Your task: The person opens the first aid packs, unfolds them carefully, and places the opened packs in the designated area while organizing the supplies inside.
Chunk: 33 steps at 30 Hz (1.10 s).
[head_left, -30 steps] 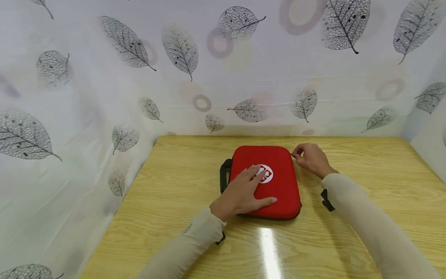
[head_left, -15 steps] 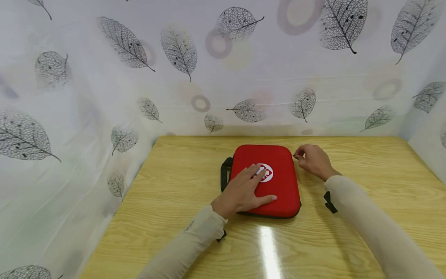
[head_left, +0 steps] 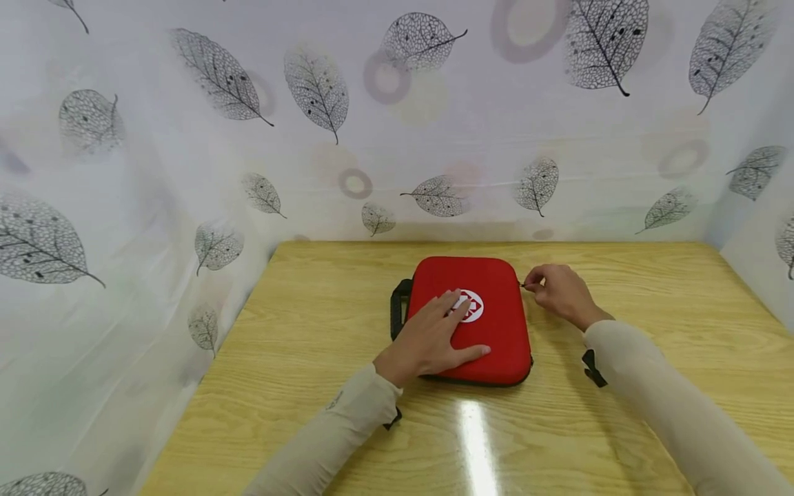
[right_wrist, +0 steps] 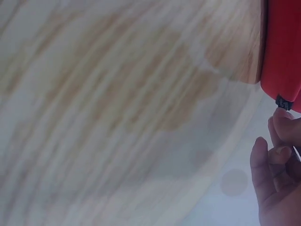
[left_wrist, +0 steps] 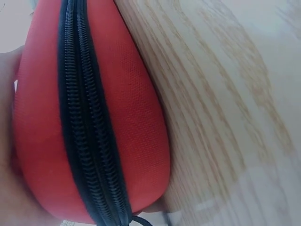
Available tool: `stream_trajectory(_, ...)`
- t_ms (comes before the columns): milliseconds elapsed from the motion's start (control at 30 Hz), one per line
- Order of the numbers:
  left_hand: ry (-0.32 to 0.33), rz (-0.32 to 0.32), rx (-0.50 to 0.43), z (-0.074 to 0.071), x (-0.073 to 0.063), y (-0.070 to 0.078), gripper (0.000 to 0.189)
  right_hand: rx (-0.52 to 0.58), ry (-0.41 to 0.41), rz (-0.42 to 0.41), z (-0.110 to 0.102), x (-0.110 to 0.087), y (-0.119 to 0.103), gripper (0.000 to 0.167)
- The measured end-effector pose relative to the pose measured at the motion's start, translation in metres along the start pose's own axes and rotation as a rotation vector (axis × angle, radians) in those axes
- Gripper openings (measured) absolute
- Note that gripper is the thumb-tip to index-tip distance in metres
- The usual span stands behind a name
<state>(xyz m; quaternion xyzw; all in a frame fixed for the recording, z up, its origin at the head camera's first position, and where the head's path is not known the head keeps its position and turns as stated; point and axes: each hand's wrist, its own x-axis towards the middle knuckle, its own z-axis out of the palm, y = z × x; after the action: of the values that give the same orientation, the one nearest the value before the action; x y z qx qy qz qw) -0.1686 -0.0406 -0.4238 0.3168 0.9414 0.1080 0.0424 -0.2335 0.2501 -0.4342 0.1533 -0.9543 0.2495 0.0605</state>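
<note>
A red hard-shell case (head_left: 505, 324) with a white round emblem (head_left: 474, 306) lies flat on the table, its black carry handle (head_left: 397, 310) to the left. My left hand (head_left: 428, 337) rests on the lid with fingers spread, partly covering the emblem. In the left wrist view, the black zipper (left_wrist: 87, 113) runs along the case's side in two rows of teeth. At the far right corner, my right hand (head_left: 561, 293) pinches the zipper pull (head_left: 526, 284) between thumb and forefinger. The right wrist view shows a dark zipper slider (right_wrist: 283, 102) at those fingertips.
The wood-grain table (head_left: 298, 344) reaches back to a leaf-patterned curtain (head_left: 347, 138), which also hangs along the left and right sides. A bright light reflection lies on the tabletop in front of the case. Both sleeves are pale, with dark straps at the wrists.
My right hand, pinching the zipper pull, has moved a little toward me along the case's right edge. My left hand stays on the lid.
</note>
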Motion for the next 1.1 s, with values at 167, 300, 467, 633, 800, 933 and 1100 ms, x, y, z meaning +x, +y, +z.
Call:
stream_trajectory(167,-0.008,0.008,0.000,-0.002,-0.001,-0.001,0.088,0.013,0.006,-0.022,-0.002,-0.002,-0.003,0.008)
stream_trajectory(300,-0.013,-0.003,-0.064,-0.008,-0.006,-0.002,0.084,0.019,-0.001,-0.037,-0.009,-0.003,-0.007,0.009)
stream_trajectory(467,0.024,-0.061,-0.156,-0.021,-0.024,-0.008,0.080,0.030,0.001,-0.016,-0.018,-0.006,-0.010,0.011)
stream_trajectory(633,0.040,-0.111,-0.202,-0.031,-0.044,-0.017,0.079,0.045,-0.046,0.005,-0.023,-0.014,-0.016,0.012)
stream_trajectory(800,0.052,-0.172,-0.257,-0.033,-0.063,-0.025,0.079,0.072,-0.097,0.017,-0.024,-0.025,-0.027,0.016)
stream_trajectory(933,0.053,-0.215,-0.312,-0.033,-0.076,-0.031,0.081,0.105,-0.107,0.020,-0.024,-0.036,-0.037,0.025)
stream_trajectory(1100,0.005,-0.242,-0.324,-0.030,-0.085,-0.036,0.083,0.166,-0.139,0.059,-0.025,-0.049,-0.047,0.050)
